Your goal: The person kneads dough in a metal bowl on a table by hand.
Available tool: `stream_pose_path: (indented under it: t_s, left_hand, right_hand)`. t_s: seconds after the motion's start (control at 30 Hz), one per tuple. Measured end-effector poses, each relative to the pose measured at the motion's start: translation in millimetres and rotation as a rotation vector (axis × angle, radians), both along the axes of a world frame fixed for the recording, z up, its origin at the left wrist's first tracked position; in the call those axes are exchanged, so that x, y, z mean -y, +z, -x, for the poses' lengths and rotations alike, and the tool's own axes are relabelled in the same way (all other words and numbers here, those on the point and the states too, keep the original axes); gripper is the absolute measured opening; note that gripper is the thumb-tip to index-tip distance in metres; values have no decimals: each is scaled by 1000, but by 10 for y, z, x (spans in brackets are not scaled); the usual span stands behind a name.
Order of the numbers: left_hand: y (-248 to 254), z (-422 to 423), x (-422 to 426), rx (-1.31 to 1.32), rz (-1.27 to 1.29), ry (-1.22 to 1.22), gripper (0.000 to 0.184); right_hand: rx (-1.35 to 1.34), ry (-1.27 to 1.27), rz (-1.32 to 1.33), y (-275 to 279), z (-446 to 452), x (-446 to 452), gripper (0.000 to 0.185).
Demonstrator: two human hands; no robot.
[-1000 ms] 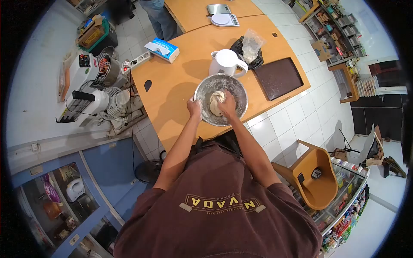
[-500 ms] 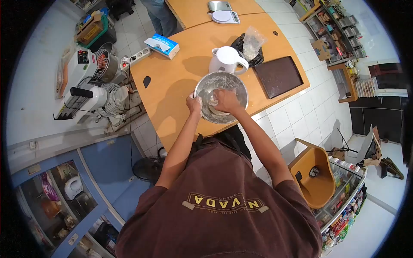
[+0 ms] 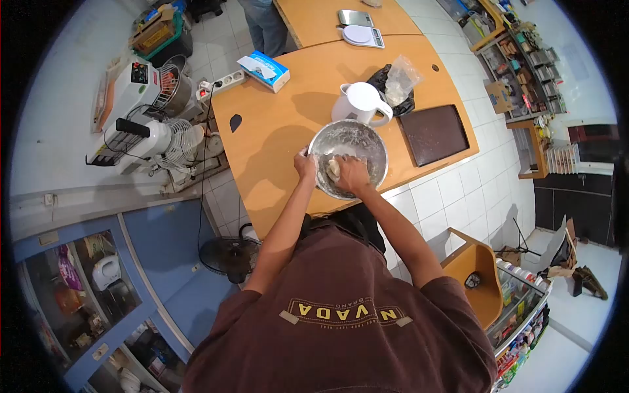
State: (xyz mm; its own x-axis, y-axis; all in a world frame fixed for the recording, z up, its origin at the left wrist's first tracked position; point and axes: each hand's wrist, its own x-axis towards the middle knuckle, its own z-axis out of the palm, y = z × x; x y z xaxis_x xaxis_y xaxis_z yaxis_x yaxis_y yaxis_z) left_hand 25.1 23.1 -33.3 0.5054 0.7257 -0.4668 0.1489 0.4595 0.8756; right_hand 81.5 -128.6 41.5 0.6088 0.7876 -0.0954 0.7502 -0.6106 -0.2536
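Note:
A metal bowl (image 3: 357,133) dusted with flour stands near the front edge of the wooden table (image 3: 262,141). My left hand (image 3: 306,165) grips the bowl's left rim. Inside the bowl, my right hand (image 3: 352,173) is closed on pale dough (image 3: 334,168), which it partly hides. Just behind the bowl is a white pitcher (image 3: 362,103). A dark baking tray (image 3: 435,135) lies to the right.
Behind the pitcher are a black bag and a clear plastic bag (image 3: 401,80). Two scales (image 3: 362,37) sit at the back. A tissue box (image 3: 265,71) and power strip (image 3: 229,80) lie left. Another person's legs (image 3: 265,26) show beyond. An orange chair (image 3: 475,278) stands at right.
The view has shifted, so the table and bowl appear further right. My right hand has moved within the bowl, pressing on the dough. My left hand has stayed on the rim.

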Motion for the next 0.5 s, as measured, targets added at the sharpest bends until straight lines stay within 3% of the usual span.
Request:
stream_pose_path:
  t_s: [0.2,0.37,0.5]
  left_hand:
    - [-50,39,29,31,13,25,31]
    - [284,125,110,-102,-55,0,35]
    - [203,134,84,-51,-66,-1,37]
  right_hand:
    - [-16,0,-30,-178,-200,-142,50]
    - [-146,-163,-69,-139,-282,-223,55]
    - [-331,-310,-243,-106,-343,-189,61]
